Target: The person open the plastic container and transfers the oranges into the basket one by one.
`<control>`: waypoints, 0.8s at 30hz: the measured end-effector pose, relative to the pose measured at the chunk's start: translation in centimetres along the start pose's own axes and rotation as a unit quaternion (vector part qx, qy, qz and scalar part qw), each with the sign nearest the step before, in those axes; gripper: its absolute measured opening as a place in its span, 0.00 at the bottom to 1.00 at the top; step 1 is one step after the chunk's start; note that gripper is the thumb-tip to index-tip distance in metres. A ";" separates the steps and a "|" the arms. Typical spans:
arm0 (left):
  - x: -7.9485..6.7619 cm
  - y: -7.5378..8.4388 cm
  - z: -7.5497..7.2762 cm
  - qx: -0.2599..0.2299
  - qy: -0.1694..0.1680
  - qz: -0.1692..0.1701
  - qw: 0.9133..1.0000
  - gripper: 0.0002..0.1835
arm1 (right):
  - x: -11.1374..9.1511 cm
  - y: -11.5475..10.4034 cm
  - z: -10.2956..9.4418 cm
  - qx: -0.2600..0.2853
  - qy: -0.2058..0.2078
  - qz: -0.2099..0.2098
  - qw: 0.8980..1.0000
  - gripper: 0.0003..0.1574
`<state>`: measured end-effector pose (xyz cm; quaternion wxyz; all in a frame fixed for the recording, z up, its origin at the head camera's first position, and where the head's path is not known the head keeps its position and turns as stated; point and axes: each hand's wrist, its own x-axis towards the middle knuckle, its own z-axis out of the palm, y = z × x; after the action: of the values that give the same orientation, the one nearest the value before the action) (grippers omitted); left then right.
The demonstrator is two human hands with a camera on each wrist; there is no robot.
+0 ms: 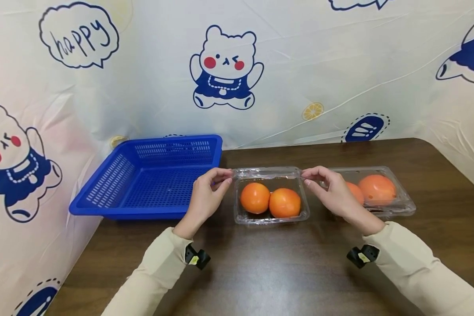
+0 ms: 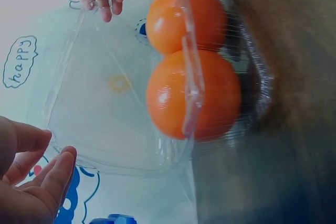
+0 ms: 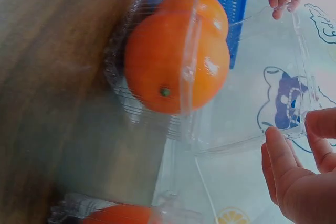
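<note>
A clear plastic clamshell box [image 1: 271, 220] stands on the table with its lid [image 2: 89, 103] raised. Two oranges [image 1: 254, 198] sit side by side in its base. At the lid's left corner, my left hand [image 1: 209, 193] pinches the edge between thumb and fingertips. The opposite corner is pinched by my right hand [image 1: 333, 193]. Both wrist views show the lid standing up from the hinge side, with the oranges uncovered in front of it.
A blue plastic basket [image 1: 126, 214] stands to the left, close to my left hand. On the right, partly behind my right hand, lies another clear box [image 1: 404, 207] with oranges [image 1: 377, 190] inside. A patterned cloth [image 1: 292, 79] hangs behind the brown table [image 1: 260, 267].
</note>
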<state>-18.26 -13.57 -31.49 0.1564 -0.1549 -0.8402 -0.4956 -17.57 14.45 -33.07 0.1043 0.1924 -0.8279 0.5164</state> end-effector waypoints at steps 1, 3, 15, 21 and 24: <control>0.2 0.1 -0.1 -0.002 -0.002 -0.002 1.000 0.07 | 0.2 -0.1 -0.1 0.007 -0.001 0.002 1.000 0.09; 0.5 0.7 -0.2 -0.011 -0.007 -0.006 1.000 0.08 | 0.5 -0.3 -0.4 0.022 -0.007 0.015 1.000 0.11; 2.3 0.7 0.1 -0.046 -0.034 -0.068 0.996 0.17 | 2.6 -0.7 -0.8 0.044 -0.012 0.091 0.995 0.19; 3.4 1.0 0.9 -0.085 -0.038 -0.103 0.990 0.22 | 4.1 -0.7 -1.3 0.110 -0.023 0.138 0.984 0.23; 4.0 1.2 1.2 -0.106 -0.016 -0.119 0.987 0.24 | 4.8 -0.5 -1.4 0.135 -0.027 0.151 0.979 0.25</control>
<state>-21.56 -11.58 -29.43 0.0659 -0.0778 -0.7976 -0.5945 -21.70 14.45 -30.28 -0.0242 0.0917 -0.7724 0.6280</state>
